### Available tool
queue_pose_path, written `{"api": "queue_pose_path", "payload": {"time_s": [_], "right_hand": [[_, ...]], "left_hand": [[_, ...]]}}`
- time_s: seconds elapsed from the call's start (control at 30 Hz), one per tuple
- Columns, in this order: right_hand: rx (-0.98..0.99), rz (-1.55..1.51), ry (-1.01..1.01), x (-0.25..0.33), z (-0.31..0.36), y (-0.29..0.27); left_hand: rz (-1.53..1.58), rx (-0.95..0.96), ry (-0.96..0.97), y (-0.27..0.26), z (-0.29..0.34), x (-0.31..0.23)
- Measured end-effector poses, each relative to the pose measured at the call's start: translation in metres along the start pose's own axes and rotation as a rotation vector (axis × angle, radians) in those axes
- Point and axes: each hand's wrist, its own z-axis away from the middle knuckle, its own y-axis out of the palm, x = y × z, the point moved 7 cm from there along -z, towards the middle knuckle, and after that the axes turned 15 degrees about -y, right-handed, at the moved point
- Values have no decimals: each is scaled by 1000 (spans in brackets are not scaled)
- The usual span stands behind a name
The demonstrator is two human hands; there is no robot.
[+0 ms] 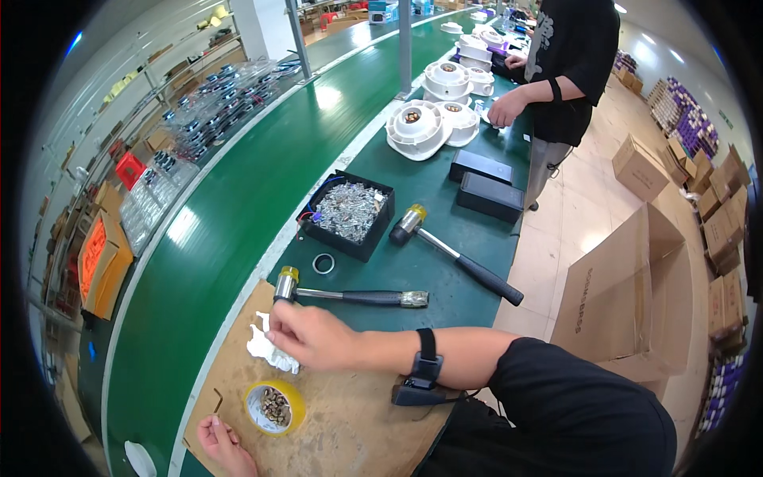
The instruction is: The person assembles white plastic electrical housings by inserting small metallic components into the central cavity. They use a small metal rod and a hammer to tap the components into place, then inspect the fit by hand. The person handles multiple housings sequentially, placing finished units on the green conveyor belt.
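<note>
A small bent metal rod, like a hex key, stands up from the pinched fingertips of my left hand at the lower left. My right hand has its fingers curled and closed over a crumpled white cloth; part of the cloth is hidden beneath it. Both hands are over a brown board. Between them sits a yellow tape roll with small brass-coloured metal parts inside its ring. Just beyond my right hand lies a mallet with a yellow face and a dark handle.
A second mallet lies by a black bin full of small metal parts. A dark ring, black boxes and white round housings are farther along. The green conveyor runs at left; a co-worker stands far right, near cartons.
</note>
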Motion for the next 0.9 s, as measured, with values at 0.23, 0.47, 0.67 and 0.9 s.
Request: {"api": "queue_pose_path", "payload": {"time_s": [0.23,0.47,0.67,0.9], "right_hand": [[-351,344,131,15,-56,-187],[-71,1148,297,-63,-77,-388],[-165,932,467,-130,-83,-414],[-159,1004,524,-132,-90,-394]], "left_hand": [[-81,-80,-2,-4,5,5],[-48,-22,-33,8,-1,7],[-29,-46,-27,9,-7,11],[-30,-1,-26,6,-4,6]]}}
